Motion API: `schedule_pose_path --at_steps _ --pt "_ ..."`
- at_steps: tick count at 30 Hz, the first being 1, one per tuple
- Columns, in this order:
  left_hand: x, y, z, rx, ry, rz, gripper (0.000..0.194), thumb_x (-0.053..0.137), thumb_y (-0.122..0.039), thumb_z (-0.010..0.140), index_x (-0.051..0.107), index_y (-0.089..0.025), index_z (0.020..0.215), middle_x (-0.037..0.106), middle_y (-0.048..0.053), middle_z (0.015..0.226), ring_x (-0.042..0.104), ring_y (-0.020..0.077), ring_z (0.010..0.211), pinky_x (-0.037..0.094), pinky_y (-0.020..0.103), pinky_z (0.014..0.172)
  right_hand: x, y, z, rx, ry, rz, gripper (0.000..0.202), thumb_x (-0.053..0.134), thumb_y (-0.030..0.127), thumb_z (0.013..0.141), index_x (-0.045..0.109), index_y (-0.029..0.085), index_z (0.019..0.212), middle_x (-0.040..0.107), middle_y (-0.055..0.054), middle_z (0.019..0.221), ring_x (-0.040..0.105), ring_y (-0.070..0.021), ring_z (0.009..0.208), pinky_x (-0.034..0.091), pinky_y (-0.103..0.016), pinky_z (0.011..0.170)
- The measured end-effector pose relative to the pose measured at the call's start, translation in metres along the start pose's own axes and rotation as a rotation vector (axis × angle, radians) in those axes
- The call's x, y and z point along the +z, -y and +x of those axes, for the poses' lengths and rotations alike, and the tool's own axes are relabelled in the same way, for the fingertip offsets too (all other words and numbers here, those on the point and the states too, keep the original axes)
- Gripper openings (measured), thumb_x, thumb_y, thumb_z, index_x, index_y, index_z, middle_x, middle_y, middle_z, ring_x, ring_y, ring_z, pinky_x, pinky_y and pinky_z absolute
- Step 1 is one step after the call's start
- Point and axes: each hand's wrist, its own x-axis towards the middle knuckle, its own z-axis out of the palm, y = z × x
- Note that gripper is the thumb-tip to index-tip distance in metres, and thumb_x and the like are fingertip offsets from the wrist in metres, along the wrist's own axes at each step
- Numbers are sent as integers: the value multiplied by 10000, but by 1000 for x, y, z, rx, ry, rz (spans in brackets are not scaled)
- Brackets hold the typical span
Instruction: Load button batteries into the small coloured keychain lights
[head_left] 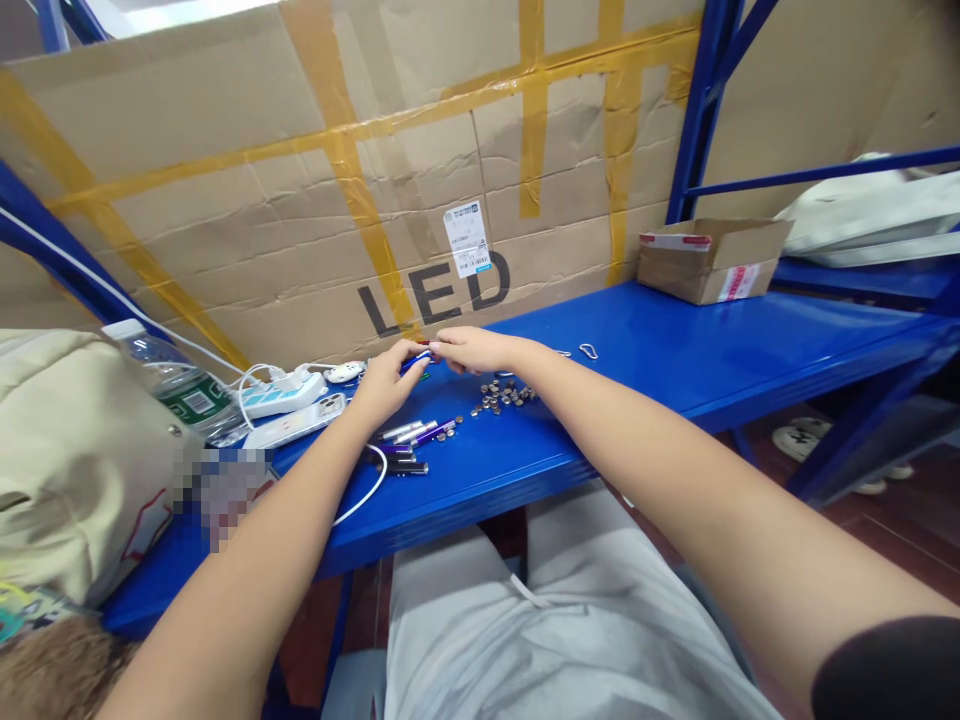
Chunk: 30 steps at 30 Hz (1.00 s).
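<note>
At the back of the blue table, my left hand (pixel 386 384) is closed around a slim blue metal tube (pixel 417 362), like a small penlight. My right hand (pixel 476 349) meets it from the other side, fingertips pressed together at the tube's end; what they pinch is hidden. A bit of red shows by the fingertips. Below my right hand lies a pile of small silver button cells (pixel 496 396). Closer to the front edge, several slim tubes (pixel 409 434) in silver, purple and black lie together, with a few loose cells beside them.
On the left are a phone (pixel 298 422), a power strip (pixel 281 393) with white cables, a water bottle (pixel 176 378) and a cream bag (pixel 82 450). A carabiner (pixel 588 351) lies right of my hands. An open cardboard box (pixel 709 262) stands far right. A large carton (pixel 300 230) walls the back.
</note>
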Motion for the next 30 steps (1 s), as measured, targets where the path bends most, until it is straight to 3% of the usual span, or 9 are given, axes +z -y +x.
schedule_pose_path --at_steps 11,16,20,23,30 --pt "3 -2 2 -91 19 -340 248 527 -409 871 575 -190 975 630 -7 757 568 132 620 483 274 664 -10 8 -4 -136 -46 -222 284 386 311 986 464 186 744 564 -14 670 486 -135 626 333 -255 613" --pt "3 -2 1 -73 -4 -323 241 509 -401 881 573 -189 976 634 -3 773 578 135 633 486 279 674 -2 6 2 -186 -120 -260 280 411 257 970 457 183 703 535 -5 652 453 -130 628 299 -250 608" --pt "0 -3 -1 -15 -40 -92 250 497 -378 891 605 -205 1036 695 36 961 638 187 818 493 313 783 7 8 6 -79 -148 -58 294 398 229 972 468 179 690 487 17 582 448 -118 595 324 -234 594" --pt "-2 0 -2 68 -53 126 267 469 -339 907 622 -214 1087 700 65 1064 634 228 979 467 332 851 11 12 5 40 -98 175 302 369 230 985 476 178 707 444 35 543 424 -102 525 342 -218 526" --pt "-5 9 -2 234 -85 479 343 367 -358 976 637 -192 1109 699 103 885 642 236 836 396 362 763 14 14 2 144 88 718 344 287 298 1023 428 191 729 286 86 472 226 -76 405 253 -182 395"
